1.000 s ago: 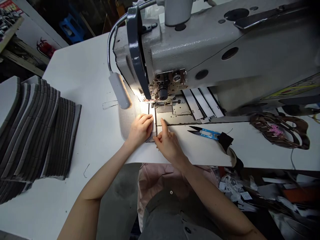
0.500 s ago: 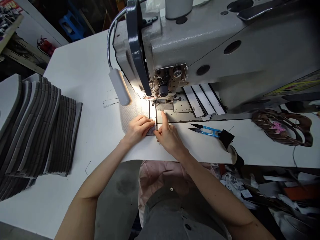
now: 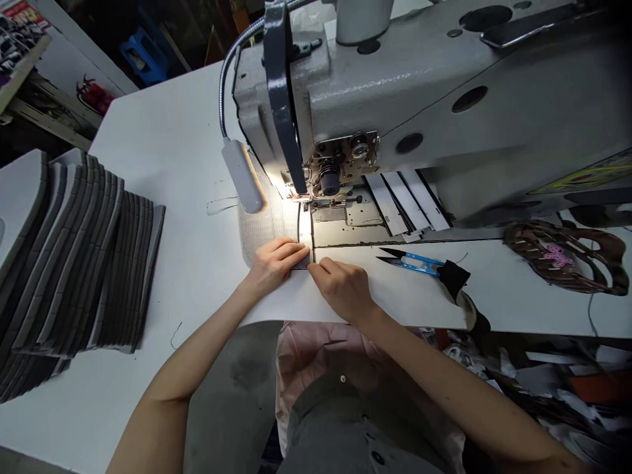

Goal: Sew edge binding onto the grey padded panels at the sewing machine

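Right hand (image 3: 342,286): index finger newly curled in; grip pinching 6 o'clock end of white strip (image 3: 305,227).
Left hand (image 3: 275,263): released, flat on grey panel (image 3: 261,230).
Strip: likely steadier.

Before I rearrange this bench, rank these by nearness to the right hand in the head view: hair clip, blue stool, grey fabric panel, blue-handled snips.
From the right hand, nearest first:
1. Grey fabric panel: at its fingertips, leftward.
2. Blue-handled snips: just to its right.
3. Hair clip: farther right.
4. Blue stool: far left, beyond the table.
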`<state>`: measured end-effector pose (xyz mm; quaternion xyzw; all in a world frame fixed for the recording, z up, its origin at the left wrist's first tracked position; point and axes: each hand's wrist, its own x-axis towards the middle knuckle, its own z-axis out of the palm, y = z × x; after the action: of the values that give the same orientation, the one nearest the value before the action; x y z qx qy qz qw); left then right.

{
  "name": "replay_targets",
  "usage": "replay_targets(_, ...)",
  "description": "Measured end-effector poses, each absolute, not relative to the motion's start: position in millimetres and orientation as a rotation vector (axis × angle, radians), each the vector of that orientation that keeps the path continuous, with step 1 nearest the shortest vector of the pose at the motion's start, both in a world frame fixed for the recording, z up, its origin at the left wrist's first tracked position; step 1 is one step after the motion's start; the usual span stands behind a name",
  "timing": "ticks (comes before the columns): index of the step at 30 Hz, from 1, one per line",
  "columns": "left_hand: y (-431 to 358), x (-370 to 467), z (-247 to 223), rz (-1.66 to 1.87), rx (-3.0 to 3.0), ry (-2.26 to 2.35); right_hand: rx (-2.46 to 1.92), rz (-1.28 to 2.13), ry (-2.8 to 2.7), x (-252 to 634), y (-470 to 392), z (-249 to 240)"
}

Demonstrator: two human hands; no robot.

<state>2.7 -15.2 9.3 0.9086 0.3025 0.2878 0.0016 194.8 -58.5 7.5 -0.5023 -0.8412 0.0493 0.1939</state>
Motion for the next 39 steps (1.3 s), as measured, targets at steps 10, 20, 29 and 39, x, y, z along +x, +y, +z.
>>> replay_targets(10, 5.9, 1.4, 1.8, 0.918, 2.869, 1.015, -1.455, 0.164, -2.49, 201.9, -41.7, 14.9)
replay_targets(20, 31.8, 1.5, -4.2, 0.784, 2.882, 1.159, -1.618, 0.357, -2.612, 198.8, -15.2, 32.8)
replay_targets(29, 48.7, 5.2, 0.4, 0.945, 2.98, 1.093, -1.675, 0.376, -2.638, 196.4, 5.2, 32.2)
replay_targets(39, 53.5, -4.7, -8.4, 0.952, 2.783, 1.113, -1.695, 0.345, -2.609, 191.6, 16.6, 26.6)
